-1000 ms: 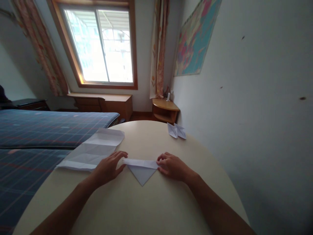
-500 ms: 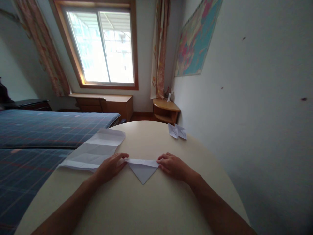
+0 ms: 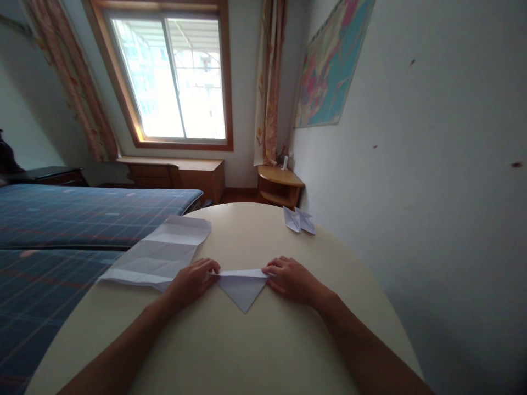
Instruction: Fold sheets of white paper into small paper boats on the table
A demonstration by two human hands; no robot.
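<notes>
A white sheet of folded paper [image 3: 244,291] lies on the round cream table [image 3: 242,351], its triangular tip pointing toward me and a narrow folded strip along its far side. My left hand [image 3: 196,280] pinches the left end of that strip. At the opposite end, my right hand [image 3: 289,278] grips the paper with fingers closed together. Both fingertips hide the ends of the strip. Just left of my left hand is a larger creased white sheet [image 3: 164,252], spread out and reaching the table's left edge.
A folded white paper piece [image 3: 298,220] with pointed corners sits near the table's far right edge. A bed with a blue plaid cover [image 3: 82,214] adjoins the table on the left, and a white wall [image 3: 432,219] runs along the right. Behind stands a wooden corner shelf [image 3: 280,176].
The paper's folded strip looks narrower, with its near edge tipped up. The paper's tip has shifted slightly right and toward me; my left hand has moved slightly right.
</notes>
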